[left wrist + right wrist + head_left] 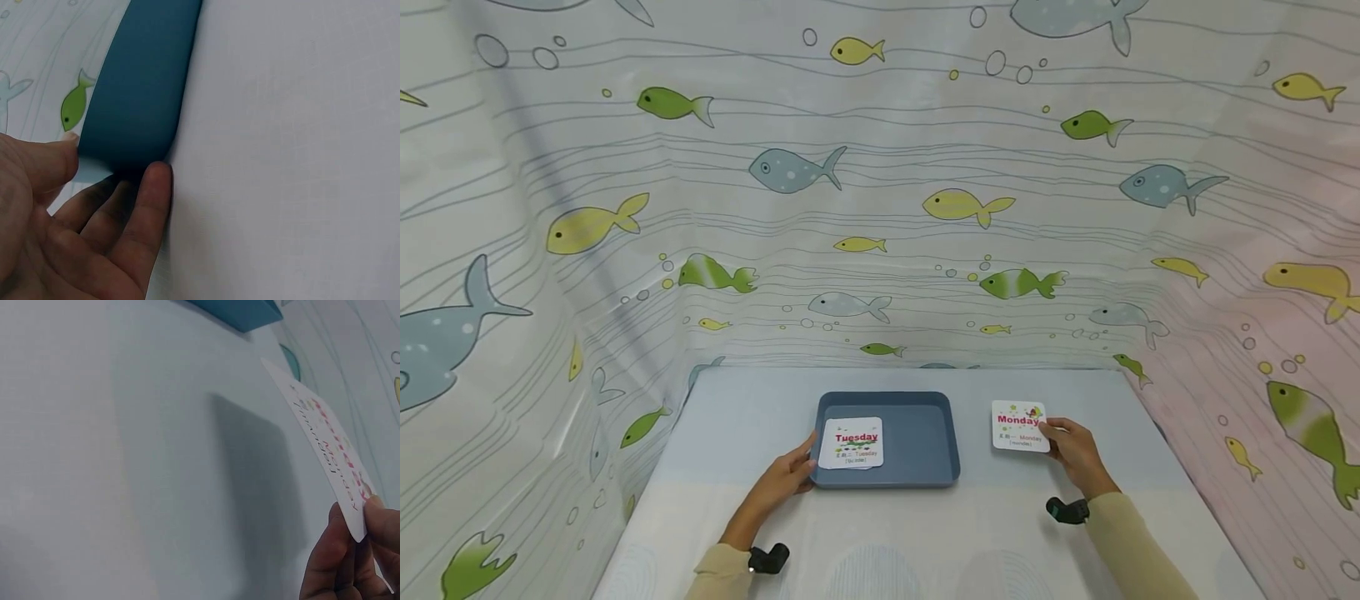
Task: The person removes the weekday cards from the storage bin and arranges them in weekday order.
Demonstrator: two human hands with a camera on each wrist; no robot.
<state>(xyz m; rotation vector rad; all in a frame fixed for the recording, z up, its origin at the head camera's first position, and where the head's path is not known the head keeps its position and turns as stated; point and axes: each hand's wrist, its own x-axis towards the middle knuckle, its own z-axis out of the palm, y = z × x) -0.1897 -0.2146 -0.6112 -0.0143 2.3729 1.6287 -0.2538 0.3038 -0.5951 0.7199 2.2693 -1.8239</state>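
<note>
A blue-grey tray (917,437) lies on the table. Its left side carries a white card printed "Tuesday" (850,442), with the edge of another card peeking out underneath. My left hand (782,477) grips the tray's near left corner; in the left wrist view the thumb is at the rim and the fingers (147,212) are against the side and underside. To the right of the tray, my right hand (1081,454) pinches a white card printed "Monday" (1017,427) by its right edge. That card (325,450) is tilted and raised off the table, casting a shadow there.
A pale cloth covers the table (880,533). Fish-patterned sheeting (887,275) hangs behind it and along both sides. Each wrist wears a small black device, one on the left (769,558) and one on the right (1066,510).
</note>
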